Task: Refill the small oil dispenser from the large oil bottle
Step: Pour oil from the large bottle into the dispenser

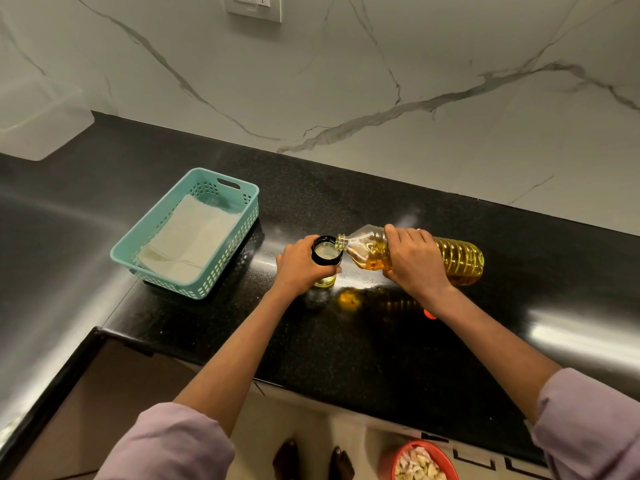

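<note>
I'm mid-pour, I'd say: the large oil bottle [412, 252] lies nearly horizontal w/ its open neck right at the rim of the small oil dispenser [325, 256]. My right hand [414, 259] wraps over the bottle's shoulder from above, fingers curled round it. My left hand [300, 266] grips the dispenser, fingers round its black collar, holding it upright on the black countertop [346, 341]. The dispenser sits between my two hands; the bottle's base sticks out beyond my right hand.

Can't tell whether a stream is actually running; the neck area is too small to read. Next move, judged from here: tip the base up a touch more, keep neck over the opening, stop before it brims.

Materials: the bottle is clear ribbed plastic, amber-yellow oil pooled along its lower side. The dispenser looks like clear glass w/ pale yellow oil at the bottom and a wide round mouth. The countertop is glossy and speckled, mirroring the oil.

Left of my left hand: a teal perforated plastic basket [221, 271] lined w/ white paper [190, 244].
</note>
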Tool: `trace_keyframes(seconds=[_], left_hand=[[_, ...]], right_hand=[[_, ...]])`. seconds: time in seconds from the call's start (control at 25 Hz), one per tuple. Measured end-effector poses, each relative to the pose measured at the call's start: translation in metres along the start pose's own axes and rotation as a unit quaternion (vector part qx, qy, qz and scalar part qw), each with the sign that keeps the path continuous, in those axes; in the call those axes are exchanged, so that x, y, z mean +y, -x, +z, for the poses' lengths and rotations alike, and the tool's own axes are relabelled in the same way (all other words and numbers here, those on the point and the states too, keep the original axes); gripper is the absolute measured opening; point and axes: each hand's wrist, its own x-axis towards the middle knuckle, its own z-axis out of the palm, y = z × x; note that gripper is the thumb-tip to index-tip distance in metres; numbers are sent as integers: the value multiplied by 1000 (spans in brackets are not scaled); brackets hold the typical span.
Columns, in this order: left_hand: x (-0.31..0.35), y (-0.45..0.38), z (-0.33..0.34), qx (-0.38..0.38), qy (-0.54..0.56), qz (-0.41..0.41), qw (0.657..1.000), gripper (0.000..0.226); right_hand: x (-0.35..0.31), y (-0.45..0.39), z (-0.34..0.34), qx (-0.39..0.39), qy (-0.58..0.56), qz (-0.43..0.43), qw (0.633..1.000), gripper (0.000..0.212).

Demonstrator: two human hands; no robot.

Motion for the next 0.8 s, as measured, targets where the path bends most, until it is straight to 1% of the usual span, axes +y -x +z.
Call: trace_keyframes(seconds=[0.12,0.4,0.6,0.8], left_hand=[[-1,-1,1,-1,-3,-1,1000,75],[-3,-3,2,-3,-11,-2,1000,75],[-3,-3,2,-2,-17,-3,1000,74],[-3,-3,3,-2,-17,-5,1000,75]], right_hand=[[-2,-1,-2,-5,10,-1,1000,56],[-2,-2,-6,-4,17,2,1000,50],[-2,-2,-8,-4,18,2,1000,53],[-3,-3,-11,-5,23,5,1000,50]])
